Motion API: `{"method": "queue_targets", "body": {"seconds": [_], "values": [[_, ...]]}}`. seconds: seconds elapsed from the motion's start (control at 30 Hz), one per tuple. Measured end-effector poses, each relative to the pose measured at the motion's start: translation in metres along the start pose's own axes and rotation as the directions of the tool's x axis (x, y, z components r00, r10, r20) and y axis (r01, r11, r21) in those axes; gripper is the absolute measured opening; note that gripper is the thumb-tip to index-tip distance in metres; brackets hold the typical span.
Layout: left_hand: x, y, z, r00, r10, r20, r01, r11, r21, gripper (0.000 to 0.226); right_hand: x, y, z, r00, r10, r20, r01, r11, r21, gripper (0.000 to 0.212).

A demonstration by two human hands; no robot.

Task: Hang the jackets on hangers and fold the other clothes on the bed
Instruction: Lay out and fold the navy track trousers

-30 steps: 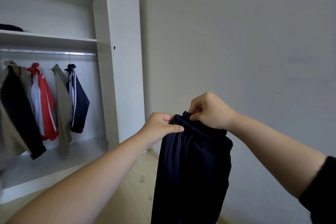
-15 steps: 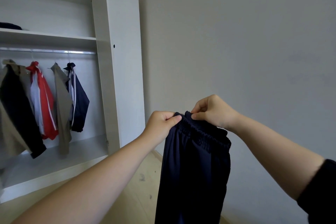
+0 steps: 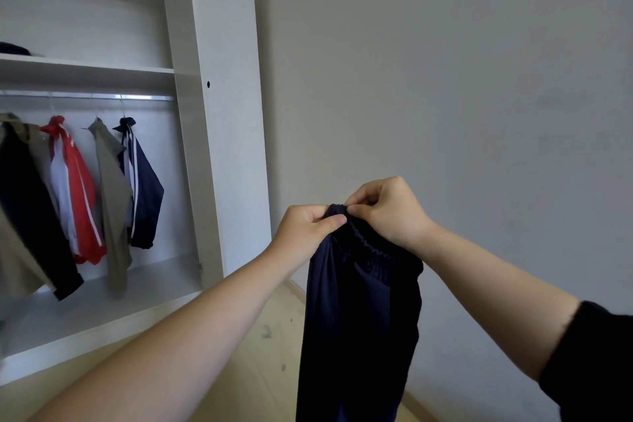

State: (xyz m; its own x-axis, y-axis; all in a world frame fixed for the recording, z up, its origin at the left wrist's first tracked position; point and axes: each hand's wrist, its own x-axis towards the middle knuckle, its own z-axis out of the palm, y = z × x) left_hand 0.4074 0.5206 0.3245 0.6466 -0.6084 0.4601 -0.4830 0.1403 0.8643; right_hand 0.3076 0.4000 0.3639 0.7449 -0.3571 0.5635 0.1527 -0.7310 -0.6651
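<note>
Dark navy trousers (image 3: 359, 325) with an elastic waistband hang straight down in front of me, their lower part cut off by the frame's bottom edge. My left hand (image 3: 305, 233) pinches the waistband at its left end. My right hand (image 3: 387, 209) pinches the same waistband just beside it, thumb and fingers curled on the fabric. Both hands almost touch at the top of the garment. In the open wardrobe at left, several jackets hang on the rail (image 3: 85, 97): a black and khaki one (image 3: 24, 202), a red and white one (image 3: 77, 195), a khaki one (image 3: 113, 195), a navy one (image 3: 145, 195).
The white wardrobe door (image 3: 229, 113) stands open between the jackets and a grey wall (image 3: 445, 79). A shelf (image 3: 85, 67) above the rail carries a dark item at far left. Pale wooden floor (image 3: 239, 370) lies below. The bed is out of view.
My hands have drawn closer together along the waistband, bunching it, and the right hand has shifted its pinch toward the left hand. The trousers still hang down.
</note>
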Motion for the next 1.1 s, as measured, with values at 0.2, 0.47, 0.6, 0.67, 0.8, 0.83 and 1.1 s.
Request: {"method": "queue_targets", "body": {"seconds": [0.2, 0.47, 0.6, 0.67, 0.8, 0.83, 1.1], "values": [[-0.003, -0.008, -0.005, 1.0, -0.007, 0.0, 0.007, 0.999, -0.05, 0.013, -0.001, 0.01, 0.0, 0.994, 0.017, 0.11, -0.027, 0.995, 0.092, 0.018], [0.014, 0.0, -0.023, 0.976, -0.032, -0.217, -0.002, 0.988, -0.154, 0.008, 0.003, 0.045, -0.038, 0.937, 0.065, 0.343, -0.15, 0.962, 0.227, 0.063], [0.015, 0.001, -0.017, 0.974, -0.033, -0.225, -0.003, 0.988, -0.155, 0.012, 0.004, 0.055, -0.035, 0.907, 0.099, 0.41, -0.188, 0.965, 0.183, 0.065], [0.015, 0.0, -0.016, 0.974, -0.044, -0.224, 0.005, 0.985, -0.173, 0.012, 0.003, 0.059, -0.032, 0.913, 0.107, 0.393, -0.221, 0.941, 0.258, 0.059], [0.015, -0.003, -0.016, 0.973, -0.063, -0.222, 0.014, 0.977, -0.214, 0.012, -0.003, 0.067, -0.032, 0.909, 0.05, 0.414, -0.216, 0.906, 0.365, 0.036], [0.015, -0.004, -0.016, 0.973, -0.069, -0.221, 0.02, 0.976, -0.217, 0.012, -0.004, 0.067, -0.032, 0.913, 0.045, 0.406, -0.194, 0.922, 0.335, 0.029], [0.024, 0.002, -0.021, 0.981, 0.062, -0.184, -0.023, 0.978, 0.205, 0.018, -0.002, 0.057, -0.015, 0.987, 0.13, 0.093, -0.16, 0.829, 0.537, 0.022]]}}
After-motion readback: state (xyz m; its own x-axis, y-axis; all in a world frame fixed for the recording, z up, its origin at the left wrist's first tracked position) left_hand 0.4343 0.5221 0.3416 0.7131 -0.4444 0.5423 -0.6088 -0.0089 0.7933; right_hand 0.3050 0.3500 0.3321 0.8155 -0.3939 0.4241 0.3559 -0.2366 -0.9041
